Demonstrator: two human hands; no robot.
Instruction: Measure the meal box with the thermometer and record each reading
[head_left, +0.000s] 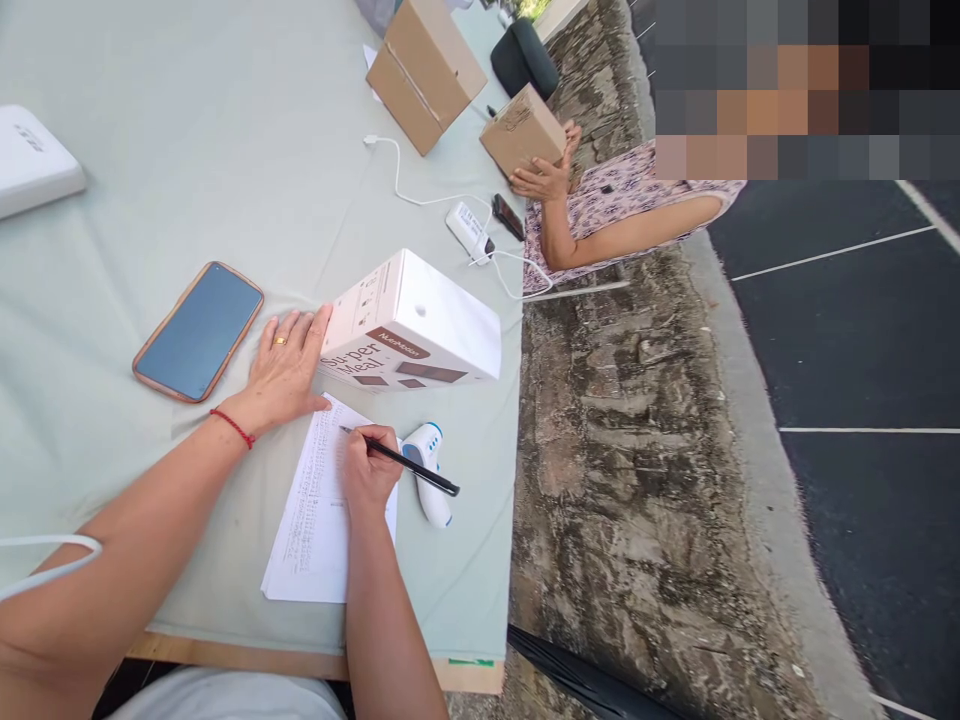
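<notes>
My right hand (370, 468) is closed around a black pen (420, 470), its tip over a printed sheet of paper (300, 540) with rows of small text. Spread flat on the cloth, my left hand (289, 355) has its fingertips at the side of a white box (450, 310) labelled "Su-per Meal", and its thumb at the paper's top edge. A phone (199, 332) with a dark screen and brown case lies left of that hand. Just right of my right hand rests a white and blue handheld thermometer (430, 478).
Across the table (187, 130), another person's hands (545, 180) hold a small cardboard box (523, 132). A larger cardboard box (426, 75), a black case (525, 58), a white power bank (469, 232) with cables and a white device (34, 160) also lie there. The table's right edge borders rough ground.
</notes>
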